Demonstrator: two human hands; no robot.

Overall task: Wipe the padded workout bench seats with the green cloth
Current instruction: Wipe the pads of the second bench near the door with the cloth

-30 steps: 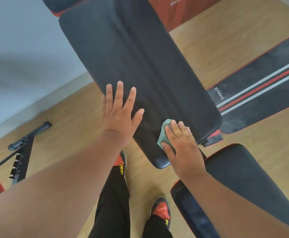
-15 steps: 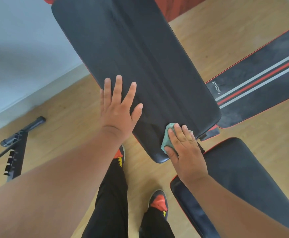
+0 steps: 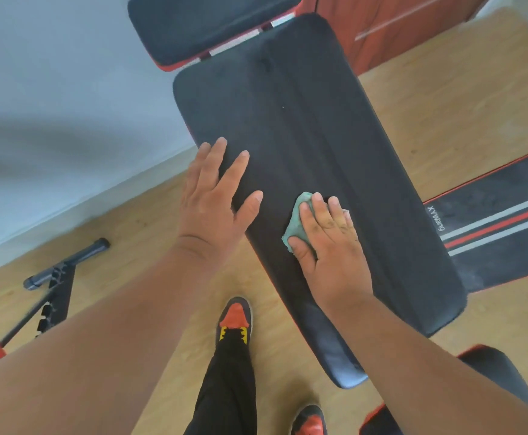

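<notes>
Long black padded bench pad [image 3: 312, 146] – green cloth [image 3: 295, 226] pressed flat on it by right hand [image 3: 331, 246]; left hand [image 3: 215, 202] rested on left edge.

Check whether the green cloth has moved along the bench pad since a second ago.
Yes. The green cloth under the right hand has moved up the long bench pad, away from its near end.
</notes>
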